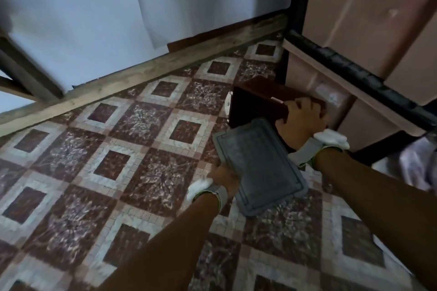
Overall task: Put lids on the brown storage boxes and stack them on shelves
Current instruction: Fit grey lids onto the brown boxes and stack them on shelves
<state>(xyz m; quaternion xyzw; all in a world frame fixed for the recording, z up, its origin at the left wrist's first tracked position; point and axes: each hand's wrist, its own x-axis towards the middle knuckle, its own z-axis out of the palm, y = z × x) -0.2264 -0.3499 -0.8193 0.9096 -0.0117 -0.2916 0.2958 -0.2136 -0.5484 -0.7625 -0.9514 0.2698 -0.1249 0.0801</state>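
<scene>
A dark brown open storage box [257, 104] stands on the tiled floor beside the shelf. My right hand [300, 114] grips its near right rim, fingers curled over the edge. A grey rectangular lid [257, 165] is held flat and tilted just in front of the box, overlapping its near corner. My left hand [224, 177] grips the lid at its left long edge. Both wrists wear grey straps with white padding.
A black metal shelf frame [354, 71] runs along the right with large pale brown bins [369, 7] on it and below it. A wooden beam [142, 75] lies along the white wall. The patterned tile floor [118, 160] spreads to the left.
</scene>
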